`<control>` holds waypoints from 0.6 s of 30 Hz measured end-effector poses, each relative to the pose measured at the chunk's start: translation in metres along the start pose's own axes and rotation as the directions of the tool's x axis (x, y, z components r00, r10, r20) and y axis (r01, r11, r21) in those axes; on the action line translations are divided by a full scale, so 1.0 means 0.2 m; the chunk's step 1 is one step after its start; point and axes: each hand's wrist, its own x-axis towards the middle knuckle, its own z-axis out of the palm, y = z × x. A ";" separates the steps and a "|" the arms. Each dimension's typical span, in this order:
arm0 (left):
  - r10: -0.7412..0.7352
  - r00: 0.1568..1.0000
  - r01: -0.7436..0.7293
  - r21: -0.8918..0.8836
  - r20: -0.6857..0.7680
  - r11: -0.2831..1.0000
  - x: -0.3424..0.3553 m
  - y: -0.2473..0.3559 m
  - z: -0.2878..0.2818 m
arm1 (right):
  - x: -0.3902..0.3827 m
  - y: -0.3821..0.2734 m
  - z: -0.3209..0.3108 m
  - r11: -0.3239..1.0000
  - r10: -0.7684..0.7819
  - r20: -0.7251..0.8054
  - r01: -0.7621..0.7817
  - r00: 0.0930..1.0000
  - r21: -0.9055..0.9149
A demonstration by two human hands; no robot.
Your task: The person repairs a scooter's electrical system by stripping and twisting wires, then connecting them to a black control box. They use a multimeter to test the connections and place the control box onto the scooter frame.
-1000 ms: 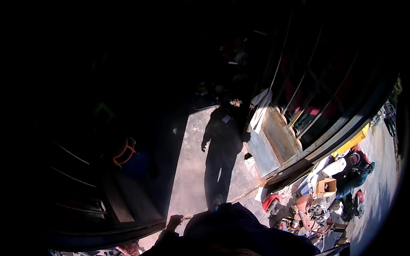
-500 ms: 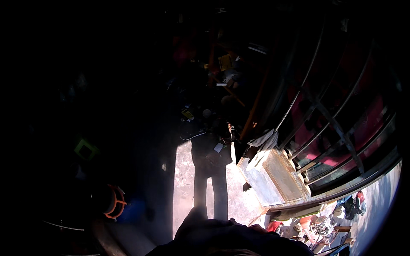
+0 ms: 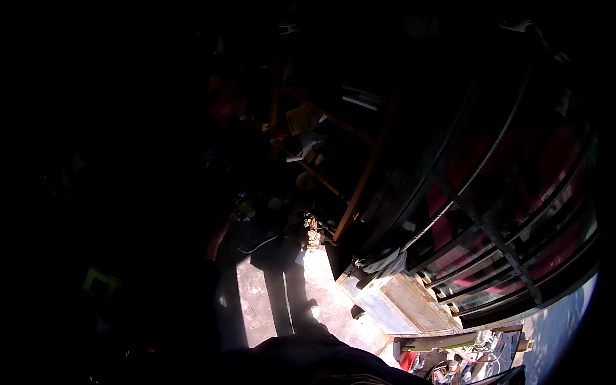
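Note:
Neither my left hand nor my right hand shows in the head view. My dark-clothed body fills the lower edge. My shadow falls on a sunlit strip of concrete floor just ahead. Most of the scene lies in deep shade.
A worn metal box with a cloth on its corner stands right of the strip. Behind it rises a barred gate. Orange-brown frame bars and cluttered small items sit in the dark interior. Tools and scrap lie at lower right.
The view has swung upward and into the dark interior. The sunlit floor and metal box slid lower in frame. A hand seen at the lower edge one second ago is gone.

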 end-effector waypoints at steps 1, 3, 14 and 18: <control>0.062 0.995 -0.064 0.017 0.079 0.998 0.11 0.14 0.20 | 0.04 0.00 -0.04 1.000 0.030 -0.027 -0.030 0.999 -0.003; 0.172 0.961 -0.208 0.153 0.218 0.966 0.34 0.60 0.56 | 0.19 -0.07 -0.10 0.999 0.041 -0.062 -0.040 0.997 0.009; 0.615 0.730 -0.670 0.135 0.297 0.730 1.41 1.68 1.33 | 1.10 -0.84 -0.25 0.989 -0.148 -0.034 0.147 0.988 -0.032; 0.752 0.607 -0.794 0.169 0.257 0.584 1.88 1.84 1.80 | 1.22 -0.92 -0.39 0.991 -0.131 -0.154 0.130 0.979 -0.013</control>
